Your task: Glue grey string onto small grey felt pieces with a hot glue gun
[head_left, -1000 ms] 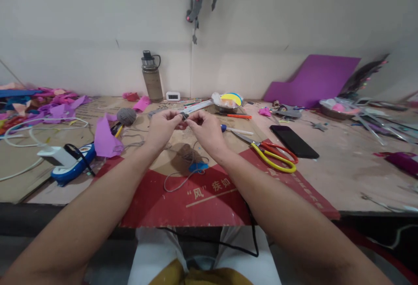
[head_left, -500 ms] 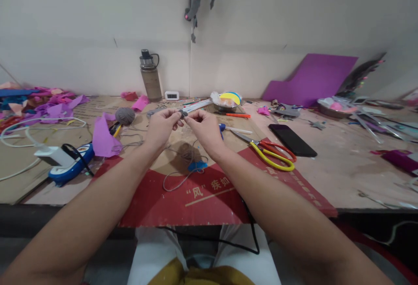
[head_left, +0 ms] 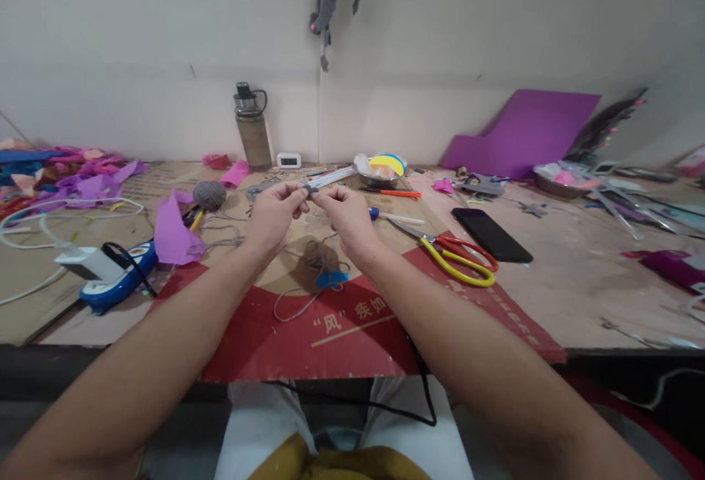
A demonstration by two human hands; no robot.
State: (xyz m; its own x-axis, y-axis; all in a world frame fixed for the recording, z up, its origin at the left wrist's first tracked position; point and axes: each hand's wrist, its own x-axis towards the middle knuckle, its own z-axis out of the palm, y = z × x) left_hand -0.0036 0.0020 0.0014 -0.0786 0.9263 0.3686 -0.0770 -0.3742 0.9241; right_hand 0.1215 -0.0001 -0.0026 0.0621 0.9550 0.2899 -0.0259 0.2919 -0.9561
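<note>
My left hand (head_left: 275,214) and my right hand (head_left: 344,217) are raised together above the table, fingertips pinched on a small grey piece (head_left: 309,189) between them. A thin grey thread hangs from the hands down to a brown yarn ball (head_left: 316,258) with a blue bit at its side. That ball lies on a red and tan cardboard sheet (head_left: 352,333) right under my hands. Both hands are closed in a pinch.
Yellow-and-red scissors (head_left: 460,260) and a black phone (head_left: 493,235) lie to the right. A grey yarn ball (head_left: 209,195), purple felt (head_left: 175,230), a blue device (head_left: 118,276) and white cables sit at left. A bottle (head_left: 253,129) stands at the wall.
Both hands stay pinched on the small grey piece and have barely shifted. The view has drifted slightly.
</note>
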